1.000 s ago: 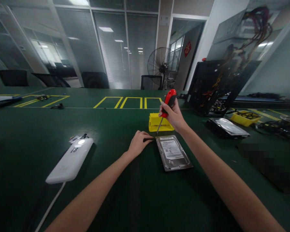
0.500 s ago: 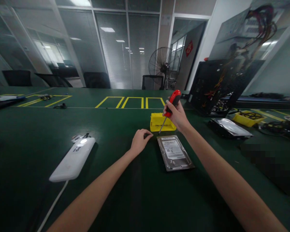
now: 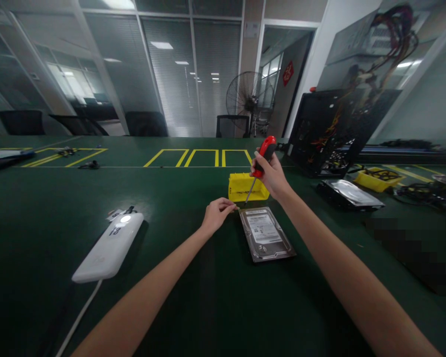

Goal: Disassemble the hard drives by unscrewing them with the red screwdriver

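My right hand [image 3: 270, 173] grips a red and black screwdriver [image 3: 264, 154], its shaft slanting down to a tip near the hard drive's far left corner. The hard drive [image 3: 266, 235] lies label side up on the green table. At the left of that corner, my left hand [image 3: 218, 213] has its thumb and fingers pinched together; what they hold is too small to make out. Just behind the drive stands a yellow bin [image 3: 259, 192] with small dark bits inside.
A white power bank [image 3: 109, 248] with a cable lies at left. At right are another drive [image 3: 351, 194], a yellow tray [image 3: 379, 180], tangled cables [image 3: 427, 192] and an open black computer case [image 3: 315, 134]. Yellow tape marks the table's far side.
The view has shifted slightly. My left fingers have moved a little closer to the screwdriver tip and the drive's corner. The screwdriver stays in my right hand.
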A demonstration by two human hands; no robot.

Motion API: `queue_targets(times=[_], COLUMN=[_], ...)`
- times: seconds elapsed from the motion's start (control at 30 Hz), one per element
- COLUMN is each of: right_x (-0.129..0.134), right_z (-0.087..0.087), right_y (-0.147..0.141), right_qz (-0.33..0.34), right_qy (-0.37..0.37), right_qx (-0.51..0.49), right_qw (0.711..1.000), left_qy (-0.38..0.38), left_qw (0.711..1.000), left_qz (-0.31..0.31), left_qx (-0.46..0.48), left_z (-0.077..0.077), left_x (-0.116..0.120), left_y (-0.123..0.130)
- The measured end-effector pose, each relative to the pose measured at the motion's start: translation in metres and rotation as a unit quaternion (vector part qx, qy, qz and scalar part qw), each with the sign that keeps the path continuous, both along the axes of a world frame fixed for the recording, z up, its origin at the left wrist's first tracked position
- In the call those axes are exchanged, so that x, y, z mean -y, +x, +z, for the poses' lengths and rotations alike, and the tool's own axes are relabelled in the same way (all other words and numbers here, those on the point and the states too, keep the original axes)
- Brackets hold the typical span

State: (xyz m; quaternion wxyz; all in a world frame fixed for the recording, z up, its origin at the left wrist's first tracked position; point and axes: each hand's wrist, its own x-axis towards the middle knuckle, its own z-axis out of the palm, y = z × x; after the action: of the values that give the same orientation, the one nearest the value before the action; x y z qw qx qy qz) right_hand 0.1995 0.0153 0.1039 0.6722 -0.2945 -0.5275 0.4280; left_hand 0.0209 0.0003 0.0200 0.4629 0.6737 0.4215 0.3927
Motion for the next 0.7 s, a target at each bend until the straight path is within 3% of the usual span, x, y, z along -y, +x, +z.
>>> queue_targets(times=[0.3,0.7], right_x=[-0.002,0.0], right_z=[-0.003,-0.002], right_y=[-0.002,-0.012], right_qz=[0.013,0.032], right_qy=[-0.013,0.046], right_qx=[0.002,0.024], right_qw=[1.0,0.998], left_qy=[0.067,0.073], left_qw=[0.997,0.995], left_qz=[0.035,0.067], left_qx=[-0.003,-0.025], left_z=[-0.012,-0.006], left_x=[-0.002,0.005], left_y=[0.013,0.016])
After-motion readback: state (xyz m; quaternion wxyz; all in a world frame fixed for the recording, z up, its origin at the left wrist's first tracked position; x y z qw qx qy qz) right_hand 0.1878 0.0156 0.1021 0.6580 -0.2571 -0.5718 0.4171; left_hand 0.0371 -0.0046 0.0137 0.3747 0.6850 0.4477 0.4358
